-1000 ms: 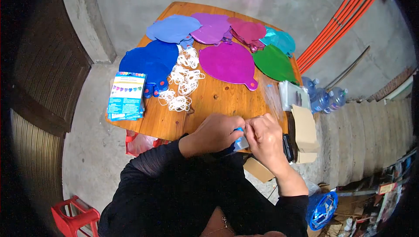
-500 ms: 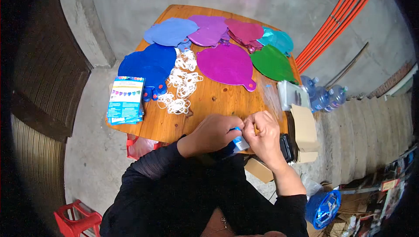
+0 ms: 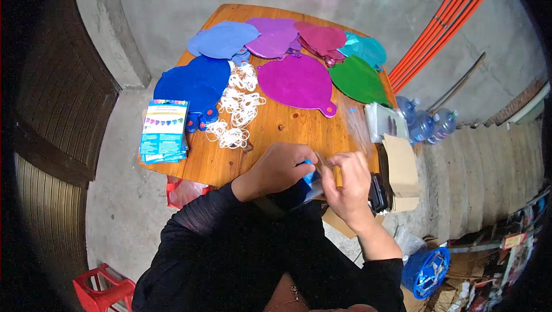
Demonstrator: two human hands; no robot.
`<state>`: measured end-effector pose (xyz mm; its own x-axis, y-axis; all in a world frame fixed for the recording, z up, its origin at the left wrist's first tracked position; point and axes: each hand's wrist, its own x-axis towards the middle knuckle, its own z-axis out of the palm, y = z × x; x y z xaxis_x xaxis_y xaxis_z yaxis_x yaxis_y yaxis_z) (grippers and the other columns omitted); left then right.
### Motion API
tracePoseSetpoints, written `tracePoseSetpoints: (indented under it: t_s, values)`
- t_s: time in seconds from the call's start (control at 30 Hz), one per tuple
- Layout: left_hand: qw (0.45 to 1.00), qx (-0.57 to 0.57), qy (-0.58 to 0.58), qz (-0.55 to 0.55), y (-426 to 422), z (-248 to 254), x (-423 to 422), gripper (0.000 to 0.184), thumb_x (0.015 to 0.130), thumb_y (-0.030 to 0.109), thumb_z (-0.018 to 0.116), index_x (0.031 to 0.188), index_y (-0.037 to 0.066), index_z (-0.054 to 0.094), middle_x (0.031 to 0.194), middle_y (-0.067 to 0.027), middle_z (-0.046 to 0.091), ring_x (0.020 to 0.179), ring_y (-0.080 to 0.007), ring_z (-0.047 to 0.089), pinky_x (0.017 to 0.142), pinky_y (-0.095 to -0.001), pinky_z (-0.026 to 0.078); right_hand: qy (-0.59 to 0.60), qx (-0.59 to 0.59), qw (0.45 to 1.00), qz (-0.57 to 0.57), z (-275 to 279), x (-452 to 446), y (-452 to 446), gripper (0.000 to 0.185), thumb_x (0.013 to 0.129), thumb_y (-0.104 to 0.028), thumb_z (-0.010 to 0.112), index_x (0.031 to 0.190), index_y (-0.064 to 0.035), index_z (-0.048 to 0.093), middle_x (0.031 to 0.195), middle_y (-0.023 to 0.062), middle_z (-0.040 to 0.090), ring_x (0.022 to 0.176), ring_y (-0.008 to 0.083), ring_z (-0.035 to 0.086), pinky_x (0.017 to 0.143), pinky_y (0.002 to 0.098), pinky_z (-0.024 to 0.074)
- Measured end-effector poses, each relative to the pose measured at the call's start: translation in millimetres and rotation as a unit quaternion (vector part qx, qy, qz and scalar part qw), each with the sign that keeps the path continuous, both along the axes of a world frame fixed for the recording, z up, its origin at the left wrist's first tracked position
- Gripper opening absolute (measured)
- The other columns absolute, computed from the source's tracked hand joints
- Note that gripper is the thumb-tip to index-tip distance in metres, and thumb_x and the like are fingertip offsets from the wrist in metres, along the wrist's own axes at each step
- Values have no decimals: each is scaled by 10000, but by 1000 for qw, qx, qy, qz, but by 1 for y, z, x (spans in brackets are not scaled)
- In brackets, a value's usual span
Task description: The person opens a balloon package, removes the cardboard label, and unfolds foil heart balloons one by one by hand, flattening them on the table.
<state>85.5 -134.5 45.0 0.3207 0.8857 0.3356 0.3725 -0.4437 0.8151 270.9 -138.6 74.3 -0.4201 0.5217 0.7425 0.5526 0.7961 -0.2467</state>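
My left hand is closed on the top of a blue-and-clear plastic packet at the near table edge. My right hand, on the packet's other side, pinches its clear plastic edge. Fingers cover most of the packet's upper part. Beyond my hands lie white string loops in a loose pile. Flat foil balloons are spread behind, among them a magenta one, a green one and a dark blue stack.
A stack of printed blue cards sits at the table's left. Clear plastic bags and cardboard are at the right. Large water bottles stand beyond that edge. A blue basket and a red stool are on the floor.
My right hand has turned slightly, with its fingers lifted and spread a little more. Clear plastic now shows between my two hands. My left hand has stayed nearly in place.
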Motion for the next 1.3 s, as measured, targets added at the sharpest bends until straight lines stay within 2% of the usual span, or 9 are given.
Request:
tracePoseSetpoints:
  t_s: [0.1,0.2,0.8,0.93,1.0,1.03,1.13,1.23,1.3]
  values:
    - [1000,4,-2,-14,-2,-2,2,181,833,184,589,914,38,658,857,-171,663,821,-366,641,707,-435,504,-22,-30,999,-11,-2,-2,2,206,710,4,711,872,-16,585,776,137,585,689,324,547,617,410,439]
    - [999,12,22,-26,-5,0,3,175,839,193,618,932,52,666,873,-152,677,819,-315,667,723,-358,514,-25,-36,999,-6,-2,-3,3,190,716,-8,712,865,-20,595,759,132,589,687,317,552,614,414,441]
    - [998,8,57,-12,-8,-2,5,172,852,217,614,909,61,662,859,-154,665,814,-342,652,706,-400,507,-14,-59,998,-19,-7,-4,11,107,733,25,625,745,-17,528,686,149,512,653,353,504,607,454,410]
    - [1000,14,-14,-7,0,-8,-3,155,840,187,631,905,52,669,831,-133,672,778,-286,668,693,-362,511,53,-118,987,-91,-15,9,23,83,798,7,615,777,-8,536,744,136,564,729,284,575,650,376,452]
    - [998,11,-55,5,6,-8,-8,147,834,174,633,906,50,664,815,-141,663,771,-284,668,676,-366,509,164,-242,951,-99,-20,16,27,76,859,-2,596,807,-5,541,804,115,614,793,231,612,690,322,475]
    - [998,-25,-56,1,10,-4,-10,137,835,160,638,901,43,668,822,-128,671,769,-255,670,678,-350,511,317,-314,895,13,-27,18,32,99,944,-18,531,845,-13,545,921,91,656,880,172,625,774,264,473]
    - [983,-140,-110,-31,29,6,-21,120,839,115,658,915,22,669,835,-79,683,769,-163,663,684,-297,516,519,-375,753,154,-19,17,31,66,970,-74,534,917,-38,548,930,76,643,855,175,605,899,351,490]
    - [933,-243,-245,-98,60,-15,-29,148,838,64,677,969,0,649,839,-34,669,775,-98,640,692,-249,521,569,-400,659,286,-12,32,27,87,967,-127,567,940,-47,544,908,73,615,773,168,585,949,407,486]
    - [904,-274,-304,-128,74,-16,-32,156,838,30,680,980,-13,632,843,-28,662,776,-98,639,701,-238,525,580,-448,622,275,-10,48,22,138,975,-181,566,956,-50,525,861,62,556,586,105,448,664,305,464]
